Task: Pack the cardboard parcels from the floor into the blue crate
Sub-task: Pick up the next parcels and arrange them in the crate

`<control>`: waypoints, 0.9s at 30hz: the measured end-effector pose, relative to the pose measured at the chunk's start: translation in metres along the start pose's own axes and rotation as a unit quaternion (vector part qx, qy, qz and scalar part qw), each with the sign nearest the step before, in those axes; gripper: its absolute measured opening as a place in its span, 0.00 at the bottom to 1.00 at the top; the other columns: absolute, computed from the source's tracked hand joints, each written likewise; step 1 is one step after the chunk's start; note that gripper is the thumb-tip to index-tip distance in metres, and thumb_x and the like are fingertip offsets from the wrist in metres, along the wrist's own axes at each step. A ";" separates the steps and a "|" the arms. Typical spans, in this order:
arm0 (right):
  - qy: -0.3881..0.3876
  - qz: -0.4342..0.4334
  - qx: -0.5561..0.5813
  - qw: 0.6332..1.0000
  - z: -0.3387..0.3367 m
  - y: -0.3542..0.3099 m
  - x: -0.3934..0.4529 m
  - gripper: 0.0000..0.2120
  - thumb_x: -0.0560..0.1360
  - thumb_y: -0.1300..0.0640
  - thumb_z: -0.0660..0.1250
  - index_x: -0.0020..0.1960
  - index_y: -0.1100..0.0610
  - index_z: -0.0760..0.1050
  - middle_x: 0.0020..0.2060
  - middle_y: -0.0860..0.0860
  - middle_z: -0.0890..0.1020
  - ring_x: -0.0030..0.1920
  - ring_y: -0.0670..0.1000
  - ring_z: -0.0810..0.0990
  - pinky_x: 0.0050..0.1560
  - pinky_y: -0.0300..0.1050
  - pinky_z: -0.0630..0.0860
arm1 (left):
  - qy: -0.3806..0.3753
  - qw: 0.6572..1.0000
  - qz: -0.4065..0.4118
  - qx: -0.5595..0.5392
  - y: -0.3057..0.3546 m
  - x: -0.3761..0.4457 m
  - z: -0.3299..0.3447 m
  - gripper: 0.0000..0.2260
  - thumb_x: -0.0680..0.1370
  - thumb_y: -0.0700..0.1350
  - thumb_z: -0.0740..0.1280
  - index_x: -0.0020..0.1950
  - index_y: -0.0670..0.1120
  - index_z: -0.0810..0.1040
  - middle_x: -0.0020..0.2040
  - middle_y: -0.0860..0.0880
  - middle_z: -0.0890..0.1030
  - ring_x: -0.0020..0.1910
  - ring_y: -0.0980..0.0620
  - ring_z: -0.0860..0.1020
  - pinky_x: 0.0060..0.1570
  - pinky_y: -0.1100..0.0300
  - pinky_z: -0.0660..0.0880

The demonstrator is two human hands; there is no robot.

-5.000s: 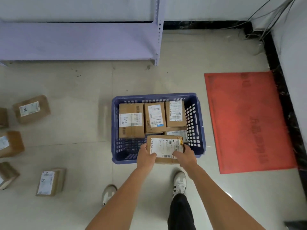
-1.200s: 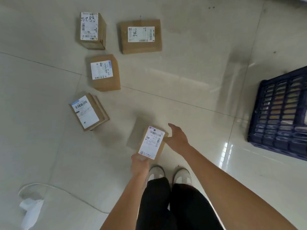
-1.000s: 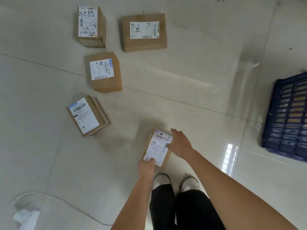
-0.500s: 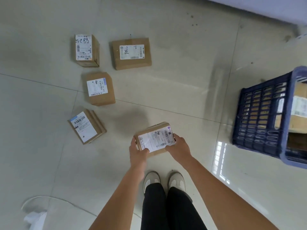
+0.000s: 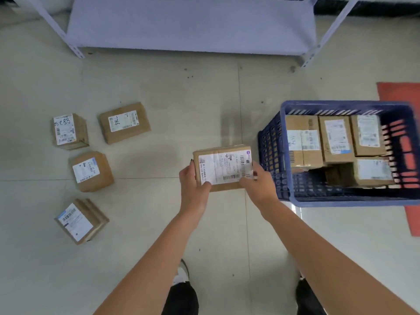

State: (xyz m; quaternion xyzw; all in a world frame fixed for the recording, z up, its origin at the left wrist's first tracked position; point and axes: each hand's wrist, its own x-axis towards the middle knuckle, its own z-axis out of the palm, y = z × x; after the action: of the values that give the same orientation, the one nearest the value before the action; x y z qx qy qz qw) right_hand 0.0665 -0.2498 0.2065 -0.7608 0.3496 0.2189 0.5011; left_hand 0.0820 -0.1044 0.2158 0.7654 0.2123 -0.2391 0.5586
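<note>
Since half a second ago we have lifted the held parcel (image 5: 223, 168) higher and swung it rightward, so it now hangs in the air just beside the near-left corner of the blue crate (image 5: 341, 200), which has come fully into view. Our left hand (image 5: 194, 186) grips the parcel's left end with its thumb curled over the white label, and our right hand (image 5: 258, 184) grips the right end, fingers wrapped round the edge; both hands are clamped on the box, label side up.

Inside the crate we see five parcels: three stand side by side along the far wall, and one more (image 5: 370, 171) lies in front of them at the right, with another partly hidden beside it. The near-left part of the crate floor shows bare.

On the floor (image 5: 181, 223) to our left four parcels lie apart from one another: one marked 5288 (image 5: 68, 130), one just right of it (image 5: 123, 122), one below them (image 5: 91, 171), and a tilted one nearest us (image 5: 80, 221).

Beyond them stands a pale lilac shelf (image 5: 191, 23), and a red mat (image 5: 402, 94) lies behind and to the right of the crate. Our shoes and dark trousers show at the bottom edge.
</note>
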 end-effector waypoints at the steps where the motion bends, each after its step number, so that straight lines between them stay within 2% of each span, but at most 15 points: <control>1: 0.007 -0.012 0.009 1.000 -0.026 -0.001 0.000 0.23 0.73 0.63 0.62 0.66 0.49 0.69 0.60 0.54 0.76 0.52 0.53 0.78 0.41 0.37 0.74 | -0.006 1.000 0.019 -0.002 0.015 -0.008 0.020 0.26 0.73 0.31 0.58 0.67 0.53 0.67 0.60 0.51 0.63 0.60 0.53 0.69 0.65 0.56 0.70; 5: 0.036 -0.023 0.015 0.999 -0.138 0.005 0.005 0.24 0.75 0.61 0.62 0.70 0.49 0.65 0.63 0.51 0.75 0.60 0.54 0.76 0.50 0.43 0.75 | -0.029 0.998 0.047 -0.026 0.065 -0.034 0.111 0.21 0.75 0.36 0.62 0.61 0.59 0.67 0.58 0.52 0.65 0.61 0.54 0.68 0.63 0.56 0.71; 8: 0.055 -0.007 0.000 0.998 -0.221 0.026 0.010 0.28 0.76 0.61 0.62 0.74 0.51 0.60 0.65 0.52 0.74 0.58 0.54 0.76 0.47 0.40 0.73 | -0.057 0.996 0.064 -0.013 0.086 -0.045 0.194 0.23 0.73 0.42 0.65 0.67 0.57 0.69 0.62 0.51 0.72 0.63 0.53 0.71 0.62 0.51 0.75; 10: 0.055 0.007 -0.006 0.998 -0.270 0.042 0.013 0.28 0.76 0.61 0.61 0.74 0.51 0.60 0.63 0.53 0.75 0.50 0.53 0.76 0.40 0.38 0.72 | -0.071 0.996 0.047 0.000 0.095 -0.054 0.245 0.25 0.75 0.38 0.64 0.69 0.56 0.66 0.62 0.52 0.72 0.64 0.53 0.71 0.62 0.50 0.76; 12: 0.044 0.017 -0.014 0.999 -0.310 0.057 0.016 0.26 0.76 0.61 0.61 0.73 0.51 0.62 0.61 0.52 0.77 0.44 0.51 0.75 0.37 0.40 0.72 | -0.075 0.996 0.040 0.005 0.102 -0.064 0.287 0.27 0.75 0.35 0.62 0.71 0.55 0.64 0.64 0.51 0.72 0.65 0.52 0.70 0.62 0.53 0.75; 14: 0.037 0.022 -0.022 0.999 -0.343 0.071 0.020 0.24 0.77 0.61 0.61 0.72 0.52 0.64 0.59 0.51 0.77 0.46 0.51 0.74 0.45 0.44 0.75 | -0.084 0.996 0.028 0.010 0.108 -0.071 0.321 0.27 0.76 0.34 0.61 0.71 0.53 0.63 0.65 0.52 0.71 0.67 0.53 0.69 0.58 0.63 0.74; 15: 0.033 0.027 -0.028 0.999 -0.356 0.078 0.023 0.24 0.77 0.62 0.61 0.72 0.53 0.64 0.59 0.51 0.76 0.48 0.50 0.73 0.47 0.43 0.74 | -0.088 0.996 0.018 0.016 0.106 -0.072 0.334 0.26 0.76 0.33 0.61 0.71 0.53 0.63 0.66 0.51 0.71 0.68 0.52 0.68 0.56 0.63 0.73; 17: 0.022 0.037 -0.039 0.998 -0.373 0.095 0.031 0.25 0.77 0.62 0.61 0.73 0.52 0.63 0.61 0.51 0.76 0.48 0.49 0.72 0.45 0.40 0.72 | -0.089 0.996 -0.004 0.029 0.100 -0.073 0.356 0.24 0.76 0.34 0.61 0.70 0.53 0.64 0.68 0.49 0.71 0.68 0.50 0.69 0.59 0.59 0.73; 20: 0.007 0.057 -0.044 0.997 -0.377 0.121 0.047 0.24 0.76 0.62 0.61 0.71 0.51 0.65 0.59 0.51 0.77 0.48 0.50 0.73 0.47 0.42 0.72 | -0.089 0.994 -0.036 0.056 0.085 -0.072 0.377 0.25 0.76 0.34 0.61 0.70 0.51 0.65 0.68 0.47 0.71 0.67 0.48 0.70 0.62 0.54 0.73; 24: -0.036 0.087 -0.049 0.994 -0.363 0.152 0.072 0.24 0.75 0.61 0.62 0.70 0.52 0.65 0.62 0.52 0.77 0.54 0.52 0.75 0.54 0.46 0.75 | -0.078 0.990 -0.069 0.099 0.062 -0.059 0.388 0.25 0.76 0.34 0.60 0.72 0.50 0.64 0.69 0.46 0.72 0.68 0.47 0.70 0.61 0.56 0.71; 27: -0.055 0.100 -0.073 0.991 -0.355 0.170 0.090 0.25 0.74 0.60 0.62 0.70 0.51 0.64 0.63 0.53 0.76 0.59 0.56 0.77 0.55 0.48 0.77 | -0.077 0.985 -0.103 0.119 0.044 -0.049 0.395 0.27 0.77 0.33 0.59 0.74 0.51 0.62 0.69 0.48 0.73 0.68 0.47 0.70 0.61 0.57 0.70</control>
State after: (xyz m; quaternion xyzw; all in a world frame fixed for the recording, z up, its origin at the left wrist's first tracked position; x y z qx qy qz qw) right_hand -0.0078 -0.6463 0.1841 -0.7429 0.3791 0.3347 0.4386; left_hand 0.0183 -0.4975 0.1751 0.7794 0.2162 -0.3775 0.4509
